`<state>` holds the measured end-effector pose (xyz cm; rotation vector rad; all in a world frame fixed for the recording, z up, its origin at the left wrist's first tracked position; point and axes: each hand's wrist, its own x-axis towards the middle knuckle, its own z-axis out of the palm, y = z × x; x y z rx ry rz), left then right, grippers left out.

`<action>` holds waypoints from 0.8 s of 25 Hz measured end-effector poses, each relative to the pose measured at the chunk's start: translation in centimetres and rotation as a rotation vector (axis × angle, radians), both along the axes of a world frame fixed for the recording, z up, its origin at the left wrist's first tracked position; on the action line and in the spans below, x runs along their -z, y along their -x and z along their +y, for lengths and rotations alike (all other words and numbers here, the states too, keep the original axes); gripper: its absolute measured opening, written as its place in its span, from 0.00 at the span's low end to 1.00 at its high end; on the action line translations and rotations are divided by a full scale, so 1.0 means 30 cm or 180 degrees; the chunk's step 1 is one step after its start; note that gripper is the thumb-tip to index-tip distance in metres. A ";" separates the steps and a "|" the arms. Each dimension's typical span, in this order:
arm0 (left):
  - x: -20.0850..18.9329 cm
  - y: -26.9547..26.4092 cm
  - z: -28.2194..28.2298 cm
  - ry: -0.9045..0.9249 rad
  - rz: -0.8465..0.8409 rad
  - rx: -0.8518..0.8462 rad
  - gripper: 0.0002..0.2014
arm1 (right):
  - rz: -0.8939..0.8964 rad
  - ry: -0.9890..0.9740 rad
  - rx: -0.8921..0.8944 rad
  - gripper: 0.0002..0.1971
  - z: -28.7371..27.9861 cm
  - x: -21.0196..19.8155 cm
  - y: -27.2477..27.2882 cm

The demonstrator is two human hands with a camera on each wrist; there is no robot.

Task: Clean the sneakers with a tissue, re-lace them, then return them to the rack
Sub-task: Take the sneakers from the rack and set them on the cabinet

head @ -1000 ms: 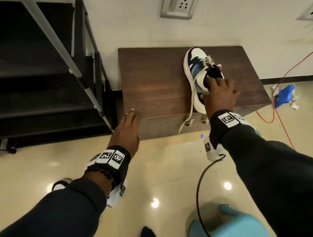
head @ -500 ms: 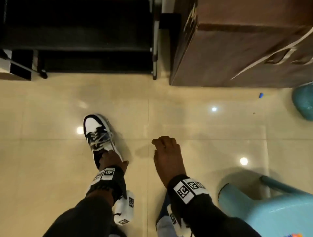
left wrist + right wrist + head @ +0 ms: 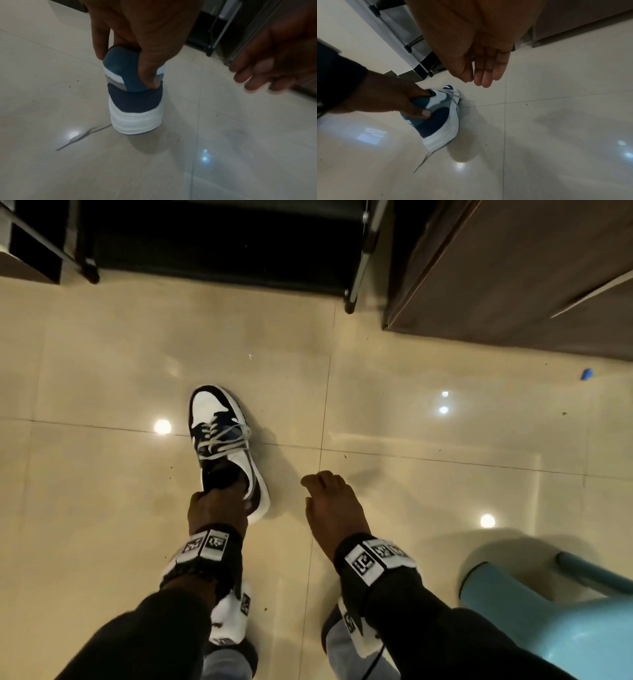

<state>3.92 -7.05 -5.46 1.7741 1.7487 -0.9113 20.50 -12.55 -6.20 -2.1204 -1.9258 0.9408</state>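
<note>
Nearest the body, the left hand (image 3: 216,510) is gripping the sneaker (image 3: 224,446) by its heel collar, fingers hooked inside the opening and thumb pressing the padded back, while the right hand (image 3: 334,505) is hovering just beside it, fingers relaxed and holding nothing. The sneaker is resting sole-down on the tiled floor (image 3: 428,440), toe pointing away, its loose lace (image 3: 82,136) trailing. It is looking light, with a soft collar and a stiff sole, so the heel is probably the surest hold; the trailing lace is likely to snag. Farther off, the dark rack (image 3: 219,237) is waiting.
</note>
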 end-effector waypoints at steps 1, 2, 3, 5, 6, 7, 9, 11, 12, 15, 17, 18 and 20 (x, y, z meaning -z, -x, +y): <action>-0.068 -0.019 0.010 -0.0084 -0.0046 0.0172 0.19 | -0.0028 0.0131 0.0044 0.19 -0.009 -0.043 -0.023; -0.142 -0.046 0.017 -0.0110 -0.0130 0.0345 0.19 | -0.0047 0.0236 0.0067 0.19 -0.017 -0.099 -0.050; -0.220 -0.080 0.029 -0.0139 -0.0260 0.0486 0.19 | -0.0059 0.0318 0.0075 0.19 -0.015 -0.156 -0.078; -0.393 -0.155 0.042 -0.0295 -0.0620 0.0783 0.18 | -0.0102 0.0401 0.0257 0.18 0.004 -0.282 -0.133; -0.485 -0.198 0.049 -0.0248 -0.0815 0.0908 0.18 | -0.0121 0.0348 0.0420 0.18 0.019 -0.344 -0.154; -0.591 -0.243 0.060 -0.0266 -0.0988 0.1075 0.19 | -0.0209 0.0162 0.0629 0.17 0.040 -0.414 -0.190; -0.799 -0.340 0.070 -0.0420 -0.1303 0.1407 0.20 | -0.0301 -0.0109 0.1129 0.15 0.081 -0.547 -0.278; -1.014 -0.445 0.104 -0.0661 -0.1671 0.1811 0.19 | -0.0336 -0.0247 0.1503 0.15 0.117 -0.670 -0.389; -1.107 -0.494 0.133 -0.0803 -0.1907 0.1978 0.18 | -0.0374 -0.0295 0.1703 0.14 0.133 -0.717 -0.448; -1.284 -0.651 0.260 -0.1285 -0.2105 0.2333 0.16 | -0.0611 -0.0265 0.1866 0.14 0.149 -0.800 -0.584; -1.354 -0.808 0.390 -0.1534 -0.1959 0.2511 0.11 | -0.0571 -0.0353 0.1970 0.15 0.147 -0.828 -0.640; -1.357 -0.893 0.457 -0.1555 -0.1779 0.2617 0.07 | -0.0556 -0.0394 0.2031 0.15 0.141 -0.835 -0.657; -1.324 -1.056 0.596 -0.1584 -0.1610 0.2563 0.07 | -0.0532 -0.0457 0.2076 0.14 0.122 -0.832 -0.695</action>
